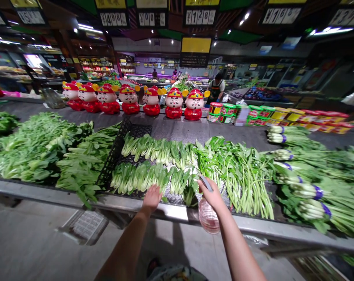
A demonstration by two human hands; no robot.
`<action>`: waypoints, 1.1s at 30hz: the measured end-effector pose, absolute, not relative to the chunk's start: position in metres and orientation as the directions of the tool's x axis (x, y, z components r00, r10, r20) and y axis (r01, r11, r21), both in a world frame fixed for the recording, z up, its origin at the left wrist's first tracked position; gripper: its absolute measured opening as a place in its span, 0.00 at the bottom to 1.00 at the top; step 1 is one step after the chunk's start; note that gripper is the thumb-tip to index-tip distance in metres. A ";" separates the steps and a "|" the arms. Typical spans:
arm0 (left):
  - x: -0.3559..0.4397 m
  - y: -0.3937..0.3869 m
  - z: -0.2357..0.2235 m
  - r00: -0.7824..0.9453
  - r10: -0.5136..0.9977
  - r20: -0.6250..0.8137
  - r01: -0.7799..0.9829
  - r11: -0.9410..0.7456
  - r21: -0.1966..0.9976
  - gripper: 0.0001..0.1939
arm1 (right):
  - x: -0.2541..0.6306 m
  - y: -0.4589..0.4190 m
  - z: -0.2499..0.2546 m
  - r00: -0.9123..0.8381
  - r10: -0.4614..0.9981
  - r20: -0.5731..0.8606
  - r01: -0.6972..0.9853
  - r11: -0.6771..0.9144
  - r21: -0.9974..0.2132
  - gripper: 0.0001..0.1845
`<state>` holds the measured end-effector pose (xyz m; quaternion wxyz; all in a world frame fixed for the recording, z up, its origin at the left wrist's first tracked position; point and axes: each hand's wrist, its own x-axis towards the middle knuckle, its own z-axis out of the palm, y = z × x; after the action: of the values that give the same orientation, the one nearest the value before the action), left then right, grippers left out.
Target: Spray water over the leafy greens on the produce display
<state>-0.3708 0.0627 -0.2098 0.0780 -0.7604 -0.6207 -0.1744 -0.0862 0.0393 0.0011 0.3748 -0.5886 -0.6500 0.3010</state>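
Single head-worn view, from close behind and above the bok choy rows [142,177], aimed forward and down across them toward the far stalls.

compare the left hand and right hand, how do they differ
The left hand is empty, while the right hand grips a spray bottle of pinkish liquid. The left hand reaches down at the bok choy; the right hand is beside it, at the leafy green stems. Both are bare.
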 end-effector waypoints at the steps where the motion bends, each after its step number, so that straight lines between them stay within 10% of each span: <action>1: -0.371 0.063 -0.210 0.168 0.915 0.366 0.972 -0.216 0.094 0.24 | -0.084 0.038 0.002 -0.018 0.992 0.127 0.528 0.118 -0.841 0.19; 33: -0.373 0.062 -0.195 0.186 0.944 0.274 0.968 -0.223 0.112 0.23 | -0.029 0.034 -0.011 0.232 0.960 0.159 0.615 -0.018 -0.788 0.21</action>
<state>-0.3730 0.0617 -0.1948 0.0431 -0.7689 -0.6217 -0.1431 -0.0285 0.0336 -0.0112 0.3935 -0.6791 -0.5797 0.2189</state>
